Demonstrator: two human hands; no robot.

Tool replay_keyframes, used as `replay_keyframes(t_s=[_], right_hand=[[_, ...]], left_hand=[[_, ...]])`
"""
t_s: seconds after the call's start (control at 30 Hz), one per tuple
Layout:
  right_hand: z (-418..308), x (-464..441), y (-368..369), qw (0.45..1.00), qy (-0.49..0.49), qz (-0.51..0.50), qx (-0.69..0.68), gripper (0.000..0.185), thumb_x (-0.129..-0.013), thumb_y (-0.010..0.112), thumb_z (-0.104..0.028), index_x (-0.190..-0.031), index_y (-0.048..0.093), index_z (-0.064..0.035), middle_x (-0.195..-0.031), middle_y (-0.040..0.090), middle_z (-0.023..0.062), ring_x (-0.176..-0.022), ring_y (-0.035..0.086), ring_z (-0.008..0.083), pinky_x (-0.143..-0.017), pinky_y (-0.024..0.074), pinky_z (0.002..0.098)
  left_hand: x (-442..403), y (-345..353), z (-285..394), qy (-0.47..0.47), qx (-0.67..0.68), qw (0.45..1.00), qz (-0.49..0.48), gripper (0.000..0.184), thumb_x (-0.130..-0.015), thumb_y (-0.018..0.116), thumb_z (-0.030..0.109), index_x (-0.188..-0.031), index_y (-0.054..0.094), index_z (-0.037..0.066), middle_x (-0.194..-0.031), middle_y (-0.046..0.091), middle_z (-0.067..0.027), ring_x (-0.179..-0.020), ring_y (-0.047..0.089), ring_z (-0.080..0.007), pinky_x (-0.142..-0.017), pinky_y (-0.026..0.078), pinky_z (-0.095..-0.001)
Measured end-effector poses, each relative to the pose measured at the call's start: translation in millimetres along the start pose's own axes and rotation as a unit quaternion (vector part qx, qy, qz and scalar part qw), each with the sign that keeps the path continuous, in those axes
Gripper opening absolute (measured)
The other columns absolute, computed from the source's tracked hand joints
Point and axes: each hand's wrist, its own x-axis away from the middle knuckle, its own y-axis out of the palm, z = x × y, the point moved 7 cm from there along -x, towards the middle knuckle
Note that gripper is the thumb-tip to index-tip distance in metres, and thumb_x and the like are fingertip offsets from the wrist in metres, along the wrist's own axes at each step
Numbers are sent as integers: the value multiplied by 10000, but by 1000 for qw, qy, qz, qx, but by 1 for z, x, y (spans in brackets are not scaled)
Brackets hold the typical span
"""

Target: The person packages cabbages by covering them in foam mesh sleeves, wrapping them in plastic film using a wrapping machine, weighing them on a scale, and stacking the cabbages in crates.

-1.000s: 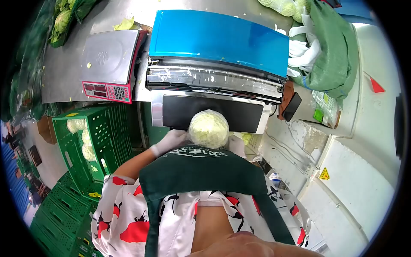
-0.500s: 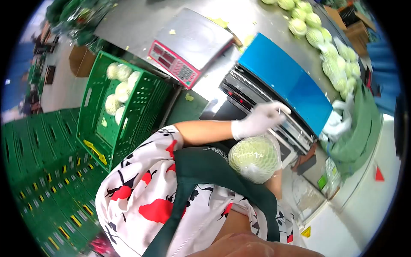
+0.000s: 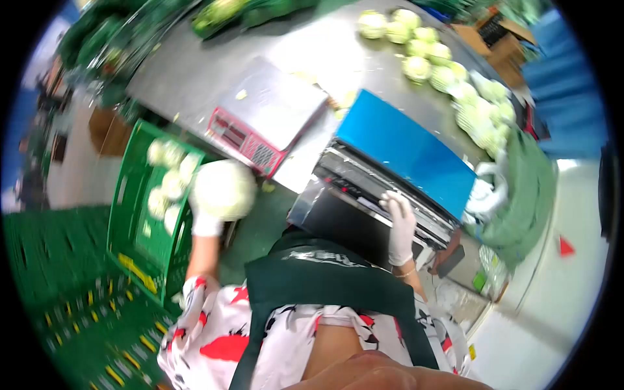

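My left hand (image 3: 207, 220), in a white glove, holds a round pale-green cabbage (image 3: 225, 190) beside the right wall of a green crate (image 3: 170, 250). The cabbage is blurred by motion, and it hides most of the fingers. Other cabbages (image 3: 173, 184) lie inside that crate. My right hand (image 3: 400, 229), also gloved in white, is over the front of a wrapping machine (image 3: 354, 224) with a blue lid (image 3: 406, 153). Its fingers stretch toward the machine's bar, with no object visible in them; whether they touch the bar I cannot tell.
A scale (image 3: 270, 107) with a red-edged panel stands on the metal table (image 3: 179, 78), left of the machine. Several netted cabbages (image 3: 442, 78) line the table's far right. Green crates (image 3: 58, 260) are at lower left, and a green sack (image 3: 523, 195) is at right.
The cabbage has gone from in front of my chest to the left, now in my left hand near the crate. My right hand, earlier hidden behind the cabbage, now shows at the machine.
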Motion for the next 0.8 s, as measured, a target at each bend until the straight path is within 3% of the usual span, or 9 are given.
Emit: replay_keyframes(t_s=[0.17, 0.2, 0.33, 0.43, 0.47, 0.5, 0.6, 0.7, 0.8], right_hand=[[12, -30, -50, 998, 8, 60, -33, 215, -1007, 547, -93, -1165, 637, 23, -1083, 681, 74, -986, 623, 128, -912, 485, 273], [12, -41, -69, 996, -13, 82, -29, 212, -1008, 548, -94, -1159, 638, 25, -1072, 681, 70, -974, 619, 124, -908, 486, 270], [-10, -83, -160, 976, -84, 193, 58, 187, -998, 545, -65, -1127, 654, 14, -1008, 689, 50, -886, 626, 120, -853, 505, 264], [-6, -118, -238, 926, -73, 288, 234, 194, -957, 591, -115, -1091, 675, -2, -961, 703, 124, -881, 657, 177, -836, 507, 294], [-5, -132, -263, 895, -63, 313, 310, 200, -946, 614, -111, -1104, 690, -15, -981, 703, 125, -917, 644, 160, -867, 492, 296], [2, -148, -288, 840, -85, 342, 413, 192, -922, 622, -103, -1077, 698, -18, -984, 699, 167, -929, 659, 231, -883, 494, 337], [23, -183, -360, 723, -72, 357, 587, 345, -801, 614, -73, -1138, 685, -61, -1108, 673, 199, -1071, 608, 355, -993, 468, 430], [79, -213, -416, 654, 22, 347, 672, 449, -803, 581, -93, -1243, 655, -143, -1227, 626, 227, -1164, 571, 391, -1019, 458, 436], [130, -231, -453, 756, 73, 224, 611, 226, -871, 565, -131, -1021, 734, -132, -1005, 698, 183, -981, 655, 383, -901, 511, 461]], left_hand=[[69, -26, 200, 240, -122, 963, -6, 536, -1008, 396, 390, -1420, 499, 63, -1413, 552, -150, -1266, 555, -347, -1115, 392, -559], [84, -50, 218, 274, -75, 940, 191, 543, -992, 403, 403, -1434, 493, 101, -1437, 527, -136, -1298, 521, -346, -1093, 414, -565], [116, -48, 233, 398, -22, 807, 435, 551, -898, 564, 349, -1405, 520, 139, -1464, 473, -74, -1330, 460, -345, -1009, 475, -575], [76, -87, 291, 397, -394, 737, 379, 532, -946, 527, 349, -1410, 500, 91, -1443, 479, -124, -1298, 487, -352, -999, 499, -513], [49, -73, 280, 374, -155, 826, 393, 590, -987, 485, 351, -1496, 382, 72, -1509, 404, -188, -1357, 440, -360, -1096, 427, -451], [23, 30, 225, 353, -177, 800, 451, 624, -1022, 419, 358, -1558, 251, 87, -1568, 301, -238, -1426, 360, -368, -1168, 343, -433], [-108, 92, 212, 312, -430, 813, 237, 560, -1072, 328, 285, -1524, 257, -37, -1555, 308, -251, -1444, 339, -354, -1185, 310, -440], [-248, 188, 115, 211, -523, 813, 144, 543, -1015, 516, 267, -1489, 395, 32, -1456, 481, -149, -1303, 516, -265, -1072, 420, -396], [-353, 289, 3, 166, -604, 778, 52, 536, -1001, 559, 253, -1476, 429, 44, -1396, 546, -125, -1261, 557, -224, -1015, 459, -355]])
